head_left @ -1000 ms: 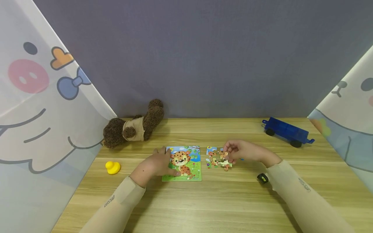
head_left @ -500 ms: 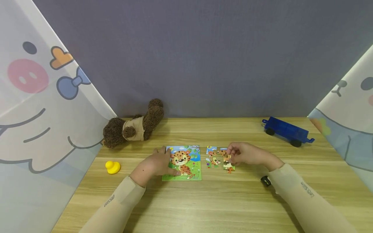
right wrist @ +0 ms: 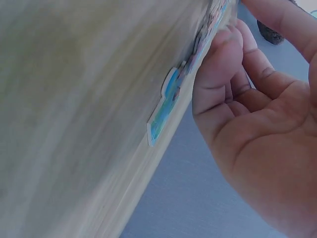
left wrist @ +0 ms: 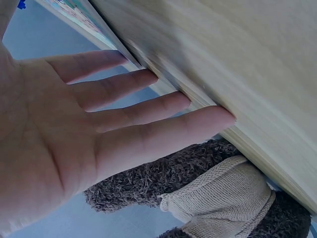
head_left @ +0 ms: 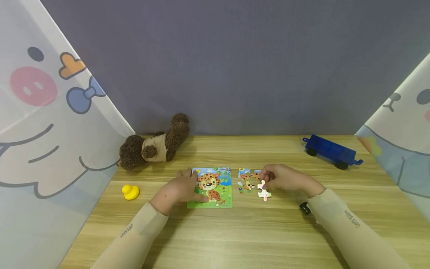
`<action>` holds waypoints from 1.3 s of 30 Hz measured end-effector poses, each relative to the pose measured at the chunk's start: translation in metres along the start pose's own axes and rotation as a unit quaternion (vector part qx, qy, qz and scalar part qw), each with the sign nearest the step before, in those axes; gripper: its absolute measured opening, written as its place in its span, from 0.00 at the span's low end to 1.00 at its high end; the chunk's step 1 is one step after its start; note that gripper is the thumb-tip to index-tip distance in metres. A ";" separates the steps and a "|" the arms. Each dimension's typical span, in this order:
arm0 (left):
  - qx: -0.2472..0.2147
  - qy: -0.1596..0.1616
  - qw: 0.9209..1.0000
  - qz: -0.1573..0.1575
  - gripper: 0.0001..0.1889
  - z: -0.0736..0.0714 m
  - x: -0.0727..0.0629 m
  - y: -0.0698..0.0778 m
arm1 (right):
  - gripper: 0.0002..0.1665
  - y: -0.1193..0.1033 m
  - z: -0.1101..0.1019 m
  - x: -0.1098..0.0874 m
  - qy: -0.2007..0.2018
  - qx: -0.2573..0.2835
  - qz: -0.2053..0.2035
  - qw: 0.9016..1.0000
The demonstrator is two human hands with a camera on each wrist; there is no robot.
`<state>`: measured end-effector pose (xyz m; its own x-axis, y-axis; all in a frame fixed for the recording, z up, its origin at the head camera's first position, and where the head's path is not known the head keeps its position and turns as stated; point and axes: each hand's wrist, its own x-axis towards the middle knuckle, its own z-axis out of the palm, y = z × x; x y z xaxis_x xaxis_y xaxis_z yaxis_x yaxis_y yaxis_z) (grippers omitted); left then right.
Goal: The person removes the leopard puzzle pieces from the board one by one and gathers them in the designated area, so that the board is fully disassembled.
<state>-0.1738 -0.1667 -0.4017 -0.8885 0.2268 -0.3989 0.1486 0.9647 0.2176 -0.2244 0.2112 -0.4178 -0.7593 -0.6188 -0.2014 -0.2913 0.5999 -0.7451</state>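
A puzzle board [head_left: 221, 192] with a spotted leopard cub picture lies mid-table. My left hand [head_left: 179, 189] rests on its left side with straight, spread fingers; the left wrist view shows those fingers [left wrist: 163, 126] reaching down to the table. To the right of the board, my right hand [head_left: 283, 178] pinches a jigsaw piece [head_left: 264, 192], which looks pale with glare. Next to it lie several loose jigsaw pieces [head_left: 248, 185], some partly covered by the right fingers. A blue-green piece [right wrist: 163, 111] lies by the right hand in the right wrist view.
A brown plush toy [head_left: 134, 152] lies at the back left, with a yellow rubber duck [head_left: 130, 192] in front of it. At the back right stands a blue toy trailer [head_left: 330, 151]. A small black object [head_left: 304, 207] sits beside my right sleeve. A grey partition [head_left: 215, 67] borders the table.
My right hand has shifted slightly right, drawing the jigsaw piece away from the others. The piece's face has turned from coloured to pale. My left hand stays in place.
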 end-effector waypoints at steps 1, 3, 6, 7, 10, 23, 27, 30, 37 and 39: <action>0.000 0.000 1.000 0.000 0.64 0.000 0.000 0.000 | 0.12 0.000 0.000 0.000 -0.001 0.003 0.000 1.000; -0.001 -0.001 1.000 -0.002 0.64 0.000 -0.001 0.000 | 0.12 0.000 0.000 0.000 0.002 0.005 0.004 1.000; -0.003 -0.001 1.000 -0.005 0.64 0.000 -0.001 0.000 | 0.12 -0.001 0.000 0.001 0.011 0.000 0.005 1.000; -0.003 -0.001 1.000 -0.005 0.64 0.000 -0.001 0.000 | 0.12 -0.002 0.001 0.002 0.015 -0.003 0.003 1.000; -0.003 -0.005 1.000 -0.006 0.64 -0.002 -0.002 0.000 | 0.11 -0.006 0.002 0.006 0.024 -0.015 -0.009 1.000; -0.009 -0.002 1.000 -0.002 0.64 -0.007 -0.004 0.000 | 0.12 -0.054 0.028 0.049 -0.007 -0.012 -0.058 0.998; 0.000 0.027 1.000 0.008 0.65 -0.003 0.000 0.001 | 0.18 -0.068 0.040 0.063 -0.023 -0.013 -0.054 0.998; -0.002 0.043 0.999 0.032 0.65 0.000 0.006 0.002 | 0.24 -0.074 0.049 0.072 -0.024 -0.020 -0.047 0.998; 0.008 0.032 0.996 0.077 0.61 -0.001 0.014 0.001 | 0.25 -0.079 0.063 0.084 -0.026 -0.051 -0.041 0.998; 0.016 0.025 0.996 0.080 0.61 -0.001 0.015 0.000 | 0.25 -0.079 0.064 0.085 -0.025 -0.054 -0.038 0.998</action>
<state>-0.1873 -0.1635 -0.4065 -0.8727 0.3727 -0.3154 0.3043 0.9204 0.2457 -0.2291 0.0785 -0.4166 -0.7038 -0.6871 -0.1803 -0.4097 0.6000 -0.6872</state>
